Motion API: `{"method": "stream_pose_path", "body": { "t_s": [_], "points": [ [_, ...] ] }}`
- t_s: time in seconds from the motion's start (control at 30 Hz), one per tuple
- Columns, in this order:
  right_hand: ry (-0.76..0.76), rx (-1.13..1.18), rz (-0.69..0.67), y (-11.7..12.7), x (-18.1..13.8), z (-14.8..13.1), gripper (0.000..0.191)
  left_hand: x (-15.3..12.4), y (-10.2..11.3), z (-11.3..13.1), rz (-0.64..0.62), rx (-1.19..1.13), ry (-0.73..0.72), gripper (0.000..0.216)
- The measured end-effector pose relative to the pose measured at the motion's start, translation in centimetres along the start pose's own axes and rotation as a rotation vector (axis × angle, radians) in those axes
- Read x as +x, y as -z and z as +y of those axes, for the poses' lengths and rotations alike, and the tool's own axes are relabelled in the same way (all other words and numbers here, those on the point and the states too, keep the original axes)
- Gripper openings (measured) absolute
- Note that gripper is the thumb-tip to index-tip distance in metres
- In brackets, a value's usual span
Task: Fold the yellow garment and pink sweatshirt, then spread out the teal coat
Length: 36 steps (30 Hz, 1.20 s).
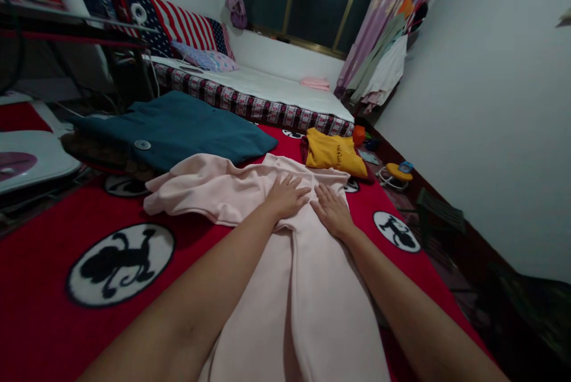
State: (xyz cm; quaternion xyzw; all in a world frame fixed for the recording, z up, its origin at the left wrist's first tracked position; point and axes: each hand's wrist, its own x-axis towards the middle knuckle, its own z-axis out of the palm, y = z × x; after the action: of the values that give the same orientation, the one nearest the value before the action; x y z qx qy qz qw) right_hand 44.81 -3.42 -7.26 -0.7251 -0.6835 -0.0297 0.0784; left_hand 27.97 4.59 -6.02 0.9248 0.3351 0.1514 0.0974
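A pale pink garment point(330, 287) lies spread over a red blanket point(40, 263) with round black-and-white figure patches. Two long panels of it run toward me, and a rumpled part stretches off to the left; its exact kind is unclear. My left hand point(286, 196) rests flat on the upper middle of the cloth, fingers spread. Just right of it, my right hand point(331, 209) also presses flat on the fabric near its right edge, fingers extended. Neither hand grips anything. Beyond the pink cloth lies a teal garment point(191, 126) with a large button.
A folded yellow garment point(334, 153) sits at the blanket's far right. Behind stands a bed point(276, 90) with a patterned side, below a window. A cluttered desk point(80, 37) is at left. Small stools point(397, 172) and hanging clothes point(383, 72) are along the right wall.
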Motion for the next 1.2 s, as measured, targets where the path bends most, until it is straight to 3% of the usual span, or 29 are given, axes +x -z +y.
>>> {"method": "stream_pose_path", "body": {
  "t_s": [0.2,0.37,0.47,0.57,0.67,0.8,0.93,1.03,1.1,1.2],
  "points": [
    [-0.049,-0.010,-0.036,0.8,0.0,-0.4,0.055,-0.5,0.6,-0.2,-0.026,-0.157,0.019,0.045],
    [-0.059,0.035,-0.082,1.3,-2.3,-1.1,0.055,-3.8,1.5,0.2,-0.081,-0.225,-0.047,0.046],
    [0.028,0.119,-0.094,1.8,-5.6,-1.2,0.055,-6.4,1.9,0.4,-0.071,-0.233,-0.091,0.046],
    [0.128,0.360,-0.075,2.9,-10.1,-0.7,0.055,-8.4,2.0,0.3,-0.071,-0.226,-0.135,0.049],
    [0.034,0.706,0.006,4.9,-15.2,0.1,0.042,-9.0,2.4,0.8,-0.052,-0.254,-0.158,0.051],
    [-0.194,0.879,0.033,8.7,-21.9,0.1,0.029,-8.1,3.2,4.8,0.012,-0.326,-0.246,0.030],
    [-0.105,0.830,-0.292,12.5,-27.2,-1.8,0.017,-6.6,2.9,10.9,-0.118,-0.227,-0.531,0.041],
    [-0.009,0.740,-0.458,13.2,-29.8,-3.5,0.030,-5.9,1.6,13.8,-0.272,-0.147,-0.677,0.046],
    [0.018,0.602,-0.382,12.5,-31.2,-4.3,0.023,-5.7,0.7,14.4,-0.329,-0.122,-0.701,0.035],
    [0.073,0.384,-0.104,10.6,-33.1,-5.5,0.012,-5.7,-0.1,13.8,-0.282,-0.179,-0.654,0.018]
  ]
}}
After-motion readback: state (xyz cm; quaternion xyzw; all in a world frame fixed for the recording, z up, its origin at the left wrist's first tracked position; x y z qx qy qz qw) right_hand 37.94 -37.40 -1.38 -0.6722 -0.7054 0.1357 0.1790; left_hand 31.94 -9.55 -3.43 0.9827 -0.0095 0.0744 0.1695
